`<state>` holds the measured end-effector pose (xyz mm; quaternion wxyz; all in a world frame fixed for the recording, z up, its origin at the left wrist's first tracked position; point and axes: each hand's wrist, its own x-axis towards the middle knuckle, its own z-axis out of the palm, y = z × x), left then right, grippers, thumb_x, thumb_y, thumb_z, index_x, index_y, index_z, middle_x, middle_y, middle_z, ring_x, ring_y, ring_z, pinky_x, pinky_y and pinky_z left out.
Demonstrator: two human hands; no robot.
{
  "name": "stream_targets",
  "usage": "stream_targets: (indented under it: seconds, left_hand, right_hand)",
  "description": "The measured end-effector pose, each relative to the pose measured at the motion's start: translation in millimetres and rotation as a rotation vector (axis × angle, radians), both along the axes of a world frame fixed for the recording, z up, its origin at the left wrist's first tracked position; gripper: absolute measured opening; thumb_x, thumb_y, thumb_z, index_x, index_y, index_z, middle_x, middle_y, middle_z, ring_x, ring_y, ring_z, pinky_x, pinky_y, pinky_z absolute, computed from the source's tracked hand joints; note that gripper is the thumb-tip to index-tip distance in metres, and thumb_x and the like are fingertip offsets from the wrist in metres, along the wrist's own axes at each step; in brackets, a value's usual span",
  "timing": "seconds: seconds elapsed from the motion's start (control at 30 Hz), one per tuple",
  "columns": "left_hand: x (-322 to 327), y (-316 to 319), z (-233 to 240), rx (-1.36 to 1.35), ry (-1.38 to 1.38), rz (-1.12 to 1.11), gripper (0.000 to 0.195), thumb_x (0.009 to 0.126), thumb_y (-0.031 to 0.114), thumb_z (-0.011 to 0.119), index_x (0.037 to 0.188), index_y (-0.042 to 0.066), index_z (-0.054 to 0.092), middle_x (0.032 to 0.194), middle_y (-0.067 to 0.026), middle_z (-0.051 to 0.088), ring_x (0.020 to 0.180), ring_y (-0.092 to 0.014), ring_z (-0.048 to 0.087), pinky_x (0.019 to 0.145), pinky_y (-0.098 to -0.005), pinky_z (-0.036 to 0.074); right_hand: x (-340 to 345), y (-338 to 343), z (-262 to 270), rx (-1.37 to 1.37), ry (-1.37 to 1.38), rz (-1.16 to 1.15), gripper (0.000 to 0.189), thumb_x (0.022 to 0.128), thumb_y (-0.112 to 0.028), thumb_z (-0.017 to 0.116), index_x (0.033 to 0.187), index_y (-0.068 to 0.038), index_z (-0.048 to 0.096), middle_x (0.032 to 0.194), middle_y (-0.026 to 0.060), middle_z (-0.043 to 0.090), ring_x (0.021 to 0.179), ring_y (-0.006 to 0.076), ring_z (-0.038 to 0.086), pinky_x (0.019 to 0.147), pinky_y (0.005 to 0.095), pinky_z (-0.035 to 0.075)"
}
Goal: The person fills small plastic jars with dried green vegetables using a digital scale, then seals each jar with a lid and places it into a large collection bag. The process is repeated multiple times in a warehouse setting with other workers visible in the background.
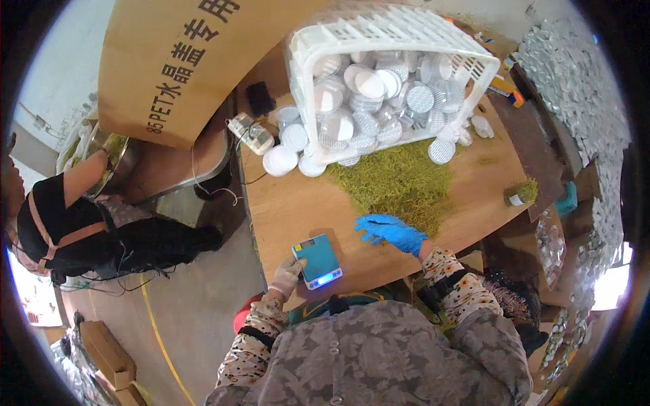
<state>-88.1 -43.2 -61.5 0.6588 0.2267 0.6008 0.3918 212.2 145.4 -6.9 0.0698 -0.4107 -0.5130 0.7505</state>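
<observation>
My left hand, in a white glove, grips the left edge of a small digital scale, its thumb over the rim. The scale has a teal platform and a lit display on the side nearest me, and nothing sits on it. My right hand, in a blue glove, hovers by the near left edge of a spread of dry green moss. Its fingers are partly bent, and I see nothing in them. Beyond the moss, a white plastic basket lies tipped on its side, full of clear round containers and white discs.
More round lids lie left of the basket by a power strip with a cable. A moss-filled cup stands near the right edge of the wooden table. A large cardboard box and another person are at left.
</observation>
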Motion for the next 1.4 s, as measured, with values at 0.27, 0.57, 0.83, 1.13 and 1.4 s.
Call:
stream_targets:
  seconds: [0.27, 0.57, 0.83, 1.13, 1.4]
  left_hand:
    - [10, 20, -7, 0.047, 0.421, -0.311, 0.050, 0.099, 0.040, 0.059, 0.127, -0.001, 0.062, 0.109, -0.0164, 0.070, 0.102, -0.027, 0.065, 0.090, -0.0387, 0.051]
    - [-13, 9, -7, 0.271, 0.595, -0.216, 0.041, 0.096, 0.040, 0.058, 0.100, 0.000, 0.066, 0.091, -0.0202, 0.068, 0.088, -0.038, 0.064, 0.078, -0.0437, 0.050]
    - [-40, 23, -20, 0.621, 1.121, 0.031, 0.029, 0.090, 0.024, 0.066, 0.116, 0.012, 0.063, 0.105, -0.0143, 0.066, 0.095, -0.037, 0.063, 0.080, -0.0473, 0.053]
    - [-32, 16, -16, 0.543, 1.123, 0.021, 0.030, 0.087, 0.026, 0.069, 0.115, 0.015, 0.065, 0.098, -0.0088, 0.065, 0.085, -0.031, 0.066, 0.071, -0.0424, 0.055]
    - [-36, 17, -12, 0.513, 1.113, -0.022, 0.029, 0.084, 0.026, 0.072, 0.111, 0.016, 0.067, 0.095, -0.0064, 0.066, 0.083, -0.029, 0.067, 0.069, -0.0405, 0.055]
  right_hand:
    - [-93, 37, 9, 1.342, -0.185, 0.294, 0.034, 0.095, -0.026, 0.059, 0.125, -0.012, 0.066, 0.128, 0.0175, 0.064, 0.113, 0.0375, 0.062, 0.098, 0.0454, 0.050]
    - [-263, 137, 77, 1.080, 0.097, 0.031, 0.039, 0.095, -0.029, 0.059, 0.126, -0.005, 0.063, 0.121, 0.0219, 0.067, 0.108, 0.0390, 0.065, 0.093, 0.0447, 0.051]
    - [-378, 262, 70, 1.202, -0.426, 0.003, 0.063, 0.089, -0.042, 0.067, 0.134, 0.002, 0.057, 0.129, 0.0242, 0.064, 0.116, 0.0365, 0.064, 0.098, 0.0419, 0.050]
    - [-459, 370, -62, 1.367, -0.476, 0.291, 0.071, 0.094, -0.062, 0.048, 0.149, -0.016, 0.045, 0.154, 0.0141, 0.044, 0.140, 0.0353, 0.042, 0.114, 0.0470, 0.036]
    - [-466, 359, -84, 1.417, -0.558, 0.182, 0.071, 0.094, -0.062, 0.048, 0.152, -0.020, 0.043, 0.158, 0.0121, 0.039, 0.145, 0.0338, 0.035, 0.118, 0.0477, 0.030]
